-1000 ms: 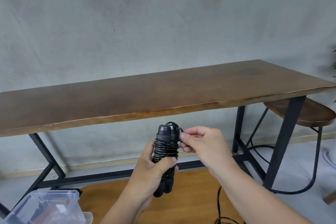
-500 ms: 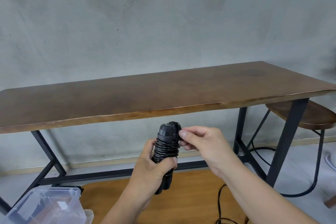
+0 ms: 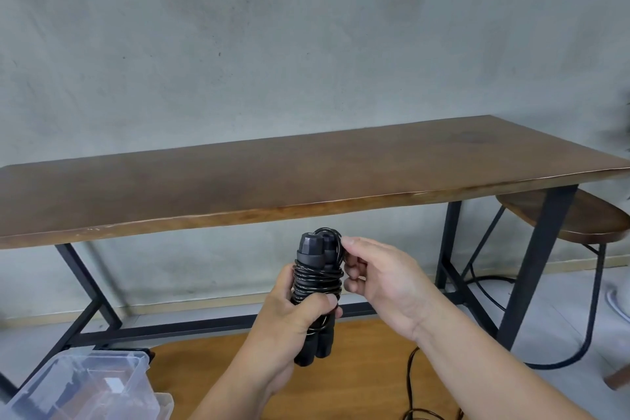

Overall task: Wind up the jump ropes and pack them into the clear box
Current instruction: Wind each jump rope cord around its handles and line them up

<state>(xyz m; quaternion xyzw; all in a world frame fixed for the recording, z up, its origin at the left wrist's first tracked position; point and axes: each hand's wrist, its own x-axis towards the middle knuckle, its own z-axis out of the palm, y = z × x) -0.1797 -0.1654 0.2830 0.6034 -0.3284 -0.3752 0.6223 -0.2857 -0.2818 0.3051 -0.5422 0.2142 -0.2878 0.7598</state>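
Black thin-corded jump rope [image 3: 317, 286], coiled round its paired handles, is gripped upright by the left hand [image 3: 293, 324] below the table's front edge; right hand [image 3: 381, 280] pinches the springy loose loop. Grip the handles; cord likely unwinds.

no readable text, labels, brands or numbers on anything in view

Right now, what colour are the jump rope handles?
Black, like the cord; jump rope handles show best in the head view.

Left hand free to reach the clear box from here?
Probably not yet: the left hand grips the wound jump rope. The path down to the clear box looks unobstructed.
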